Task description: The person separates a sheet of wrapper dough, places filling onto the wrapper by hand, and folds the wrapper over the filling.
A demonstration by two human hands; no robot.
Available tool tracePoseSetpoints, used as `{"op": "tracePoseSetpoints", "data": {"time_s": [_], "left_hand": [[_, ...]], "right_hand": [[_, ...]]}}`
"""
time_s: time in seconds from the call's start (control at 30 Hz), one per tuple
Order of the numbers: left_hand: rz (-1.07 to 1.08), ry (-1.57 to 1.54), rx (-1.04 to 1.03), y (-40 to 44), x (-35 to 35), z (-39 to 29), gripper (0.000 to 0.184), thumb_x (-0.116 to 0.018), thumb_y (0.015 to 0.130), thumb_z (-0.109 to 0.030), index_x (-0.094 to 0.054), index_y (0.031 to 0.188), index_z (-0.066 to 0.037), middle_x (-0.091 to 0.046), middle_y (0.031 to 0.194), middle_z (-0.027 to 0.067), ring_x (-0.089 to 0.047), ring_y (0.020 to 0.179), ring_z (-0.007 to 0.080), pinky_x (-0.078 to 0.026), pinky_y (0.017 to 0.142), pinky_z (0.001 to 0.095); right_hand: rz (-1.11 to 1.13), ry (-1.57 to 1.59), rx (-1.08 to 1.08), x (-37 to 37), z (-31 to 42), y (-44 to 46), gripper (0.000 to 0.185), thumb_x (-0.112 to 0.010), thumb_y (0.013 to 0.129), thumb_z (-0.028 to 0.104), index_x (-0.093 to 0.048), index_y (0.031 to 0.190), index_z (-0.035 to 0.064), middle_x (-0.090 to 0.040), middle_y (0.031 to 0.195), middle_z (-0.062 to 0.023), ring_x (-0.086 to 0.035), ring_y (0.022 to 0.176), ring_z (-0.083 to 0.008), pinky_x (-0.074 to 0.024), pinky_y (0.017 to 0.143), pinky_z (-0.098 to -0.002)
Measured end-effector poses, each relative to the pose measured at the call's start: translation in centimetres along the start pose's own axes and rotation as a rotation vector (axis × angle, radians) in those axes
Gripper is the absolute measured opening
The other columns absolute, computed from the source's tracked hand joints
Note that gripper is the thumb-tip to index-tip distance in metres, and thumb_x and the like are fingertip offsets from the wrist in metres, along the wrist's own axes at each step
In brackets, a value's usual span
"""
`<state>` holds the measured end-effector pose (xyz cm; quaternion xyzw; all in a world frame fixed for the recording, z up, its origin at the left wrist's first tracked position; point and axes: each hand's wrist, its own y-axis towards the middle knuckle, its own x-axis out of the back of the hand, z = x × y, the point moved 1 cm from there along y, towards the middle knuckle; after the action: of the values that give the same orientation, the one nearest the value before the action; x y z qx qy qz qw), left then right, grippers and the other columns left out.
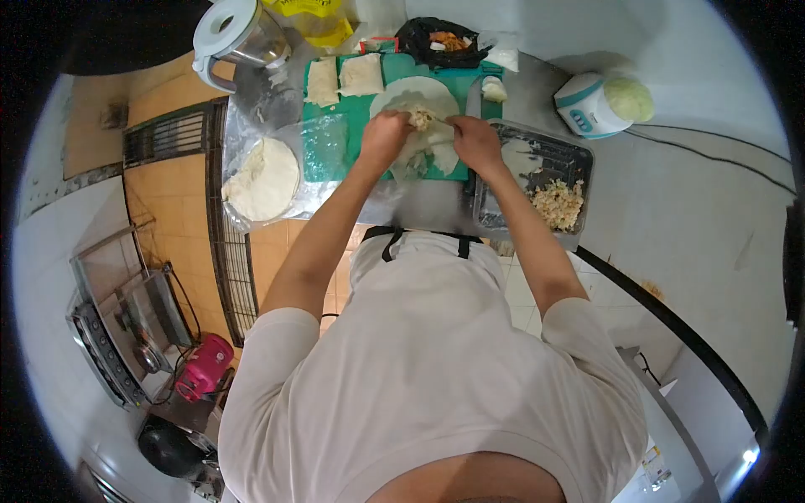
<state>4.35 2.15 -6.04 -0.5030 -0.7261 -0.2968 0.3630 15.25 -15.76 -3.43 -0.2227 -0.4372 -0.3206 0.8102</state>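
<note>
A thin round dough wrapper [412, 90] lay spread on the green cutting board [356, 115], with a small mound of crumbly, pale filling [419, 116] on it. The mound sat between the person's two hands, close to the fingertips of both.

The left hand [387, 138] came in from the left, its fingers bunched and curled inward, the tips right at the left edge of the filling. Whether those fingers were clamped on the wrapper, pressed into the filling or only resting there, I could not tell. The right hand [478, 144] was bent in from the other side, its fingers curled and their tips pointing at the mound, a little to the right of it. Something thin showed at those tips, too small to name, so I could not tell what, if anything, they gripped. Below the fingers, between the wrists, a pale filmy area hung over the lower part of the board, its detail blurred.

Two folded dough parcels [361, 75] lay side by side at the board's upper left. A round stack of dough wrappers [267, 180] rested on clear plastic to the left, well apart from the left hand. Beside the right forearm stood a metal tray [579, 155], a larger heap of filling [558, 204] in its lower right part, partly behind the arm.
</note>
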Motion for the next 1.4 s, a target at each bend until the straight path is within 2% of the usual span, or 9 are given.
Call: {"op": "tracePoseSetpoints", "data": {"time_s": [0.1,0.2,0.37,0.5,0.6,0.77,0.9,1.2,1.4], "left_hand": [[-0.005,-0.028,0.059,-0.6,-0.3,0.7,0.019,-0.073,0.080,-0.021,-0.071,0.095,-0.009,-0.070,0.087,0.0147,-0.068,0.085,0.0352,-0.055,0.073,0.0465],[-0.055,-0.087,0.086,-0.7,-1.3,1.1,0.024,-0.075,0.079,-0.021,-0.072,0.099,-0.009,-0.071,0.091,0.0163,-0.068,0.085,0.0359,-0.055,0.074,0.0462],[-0.033,-0.088,0.204,-1.0,-1.8,0.9,0.033,-0.077,0.077,-0.025,-0.073,0.106,-0.010,-0.072,0.098,0.0167,-0.069,0.087,0.0366,-0.055,0.076,0.0459],[-0.049,-0.078,0.265,-1.2,-1.1,0.1,0.029,-0.077,0.078,-0.025,-0.074,0.102,-0.011,-0.072,0.098,0.0142,-0.068,0.091,0.0347,-0.055,0.078,0.0456],[-0.072,-0.046,0.257,-1.6,-0.7,-0.4,0.020,-0.075,0.079,-0.023,-0.074,0.096,-0.012,-0.071,0.097,0.0114,-0.067,0.093,0.0326,-0.054,0.077,0.0452],[-0.069,0.029,0.175,-2.0,-1.8,0.1,0.017,-0.072,0.083,-0.024,-0.075,0.094,-0.012,-0.070,0.097,0.0118,-0.066,0.093,0.0328,-0.054,0.077,0.0448],[-0.075,-0.079,0.274,-2.2,-1.5,0.0,0.020,-0.074,0.083,-0.024,-0.075,0.097,-0.009,-0.070,0.100,0.0149,-0.066,0.095,0.0350,-0.054,0.078,0.0455],[-0.101,-0.086,0.281,-2.0,-0.8,-0.3,0.033,-0.077,0.079,-0.020,-0.070,0.108,-0.006,-0.067,0.108,0.0159,-0.063,0.101,0.0371,-0.052,0.083,0.0466],[-0.069,-0.115,0.249,-1.6,-1.1,0.5,0.036,-0.078,0.078,-0.018,-0.071,0.111,-0.007,-0.065,0.109,0.0159,-0.061,0.106,0.0369,-0.052,0.086,0.0459]], "right_hand": [[0.027,0.031,0.000,-1.2,-0.2,-0.6,0.033,-0.053,0.089,0.005,-0.069,0.118,0.0079,-0.067,0.117,-0.0175,-0.065,0.102,-0.0368,-0.0523,0.085,-0.0453],[-0.011,0.064,0.040,-1.5,-0.6,-1.0,0.038,-0.050,0.090,0.002,-0.063,0.126,0.0088,-0.064,0.111,-0.0185,-0.062,0.096,-0.0387,-0.0508,0.081,-0.0463],[0.038,-0.028,0.050,-0.9,-0.7,-1.4,0.050,-0.054,0.084,-0.001,-0.058,0.131,0.0129,-0.061,0.118,-0.0248,-0.062,0.106,-0.0431,-0.0519,0.088,-0.0512],[0.003,-0.056,0.106,-1.0,-1.5,-1.4,0.050,-0.053,0.085,0.001,-0.057,0.134,0.0143,-0.058,0.127,-0.0282,-0.059,0.113,-0.0455,-0.0503,0.094,-0.0522],[0.094,-0.014,0.074,-0.4,-1.7,-1.5,0.049,-0.053,0.086,0.003,-0.056,0.134,0.0145,-0.055,0.133,-0.0289,-0.058,0.116,-0.0464,-0.0490,0.097,-0.0524],[0.013,-0.012,0.075,0.6,-1.6,-1.7,0.046,-0.054,0.086,0.006,-0.058,0.131,0.0130,-0.061,0.116,-0.0258,-0.063,0.102,-0.0455,-0.0531,0.086,-0.0535],[-0.144,-0.077,0.045,1.3,-1.9,-2.2,0.045,-0.057,0.085,0.007,-0.059,0.129,0.0091,-0.061,0.104,-0.0254,-0.066,0.089,-0.0448,-0.0548,0.075,-0.0534],[0.025,-0.166,-0.127,-0.8,-0.3,-3.1,0.042,-0.047,0.091,0.007,-0.054,0.131,-0.0027,-0.061,0.107,-0.0305,-0.065,0.090,-0.0477,-0.0538,0.079,-0.0536],[0.052,-0.087,-0.116,-0.8,3.3,-4.3,0.044,-0.047,0.091,0.007,-0.053,0.134,0.0009,-0.060,0.110,-0.0300,-0.064,0.095,-0.0474,-0.0527,0.080,-0.0543]]}}
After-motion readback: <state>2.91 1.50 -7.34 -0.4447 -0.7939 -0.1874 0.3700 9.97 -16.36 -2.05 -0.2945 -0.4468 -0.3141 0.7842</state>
